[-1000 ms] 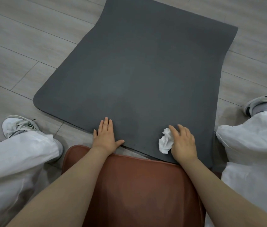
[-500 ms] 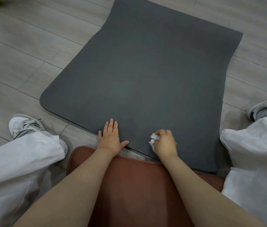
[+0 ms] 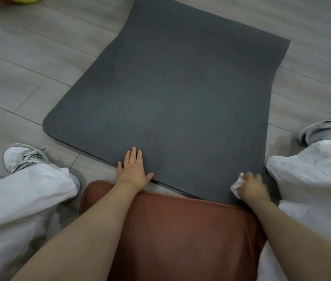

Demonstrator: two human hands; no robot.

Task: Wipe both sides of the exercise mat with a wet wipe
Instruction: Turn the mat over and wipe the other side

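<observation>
At the near edge of the dark exercise mat [image 3: 172, 102], I saw the left hand [image 3: 133, 172] pressed flat, fingers straight, while the right hand [image 3: 251, 187] clutched the crumpled wet wipe [image 3: 237, 184] by the near right corner; bare mat stretched ahead of both sets of fingertips.

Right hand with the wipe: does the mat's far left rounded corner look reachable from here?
Probably not without leaning. The right hand grips the crumpled white wet wipe at the dark grey foam mat's near right edge; nothing blocks the way, but that corner lies across the mat.
</observation>
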